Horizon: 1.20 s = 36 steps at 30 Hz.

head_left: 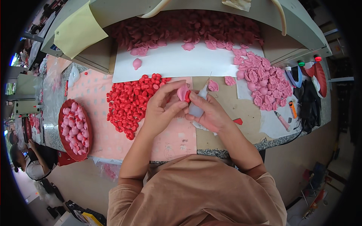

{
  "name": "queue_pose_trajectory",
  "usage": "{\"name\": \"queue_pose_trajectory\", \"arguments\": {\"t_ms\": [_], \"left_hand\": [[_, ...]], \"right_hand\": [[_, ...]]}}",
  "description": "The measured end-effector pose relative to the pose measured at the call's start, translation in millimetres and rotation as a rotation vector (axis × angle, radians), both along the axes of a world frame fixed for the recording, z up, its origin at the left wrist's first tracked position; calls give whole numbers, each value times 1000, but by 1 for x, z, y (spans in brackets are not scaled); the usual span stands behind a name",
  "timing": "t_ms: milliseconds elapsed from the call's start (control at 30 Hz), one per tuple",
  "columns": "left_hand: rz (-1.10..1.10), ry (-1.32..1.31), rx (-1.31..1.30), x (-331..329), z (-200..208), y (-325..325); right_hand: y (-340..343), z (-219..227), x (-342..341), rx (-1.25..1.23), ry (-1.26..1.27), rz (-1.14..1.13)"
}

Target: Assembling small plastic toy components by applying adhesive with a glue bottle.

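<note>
Over the middle of the bench, my left hand (160,111) pinches a pink petal-edged rubbery piece (182,92) between thumb and fingers. Against its right side sits a small red knob-like piece (187,96), touched by the thumb and fingertip of my right hand (215,115). That same hand is closed round a translucent squeeze bottle (196,110), whose thin needle tip points up and away. Left of my hands lies a heap of small red pieces (130,100). Two loose pink pieces (213,85) rest just beyond the bottle.
A red basket (61,130) at the left holds pink-and-red pieces. Pink pieces (264,83) heap up at the right and under the grey box-like housing (301,35). Nearby lie a pink-handled pen-like tool (283,121), an orange cutter (292,109) and a black bag (311,103). Another person sits far left.
</note>
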<state>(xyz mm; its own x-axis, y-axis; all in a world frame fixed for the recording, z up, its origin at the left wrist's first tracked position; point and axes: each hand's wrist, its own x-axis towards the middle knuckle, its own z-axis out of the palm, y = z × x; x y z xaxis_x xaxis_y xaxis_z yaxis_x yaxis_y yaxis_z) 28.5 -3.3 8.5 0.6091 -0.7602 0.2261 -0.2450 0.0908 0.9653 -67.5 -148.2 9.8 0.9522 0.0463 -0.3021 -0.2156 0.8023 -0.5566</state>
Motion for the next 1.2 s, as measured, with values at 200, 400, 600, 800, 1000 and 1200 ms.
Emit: {"name": "queue_pose_trajectory", "arguments": {"t_ms": [200, 400, 600, 800, 1000, 1200], "left_hand": [[32, 1189, -577, 5, 0, -5], [-99, 1205, -564, 5, -7, -2], [-46, 1283, -476, 5, -5, -5], [-153, 1174, -417, -2, -4, -2], [-38, 1269, -351, -9, -2, -12], [-38, 1283, -325, -8, -9, -10]], "right_hand": [[-13, 15, -2, -402, -11, -41], [-10, 2, -1, -801, -125, -215], [-24, 8, -7, -972, -280, -283], [-21, 11, -8, -845, -236, -543], [-26, 7, -9, -1015, -289, -663], [-25, 8, -11, -1328, -309, -718]]}}
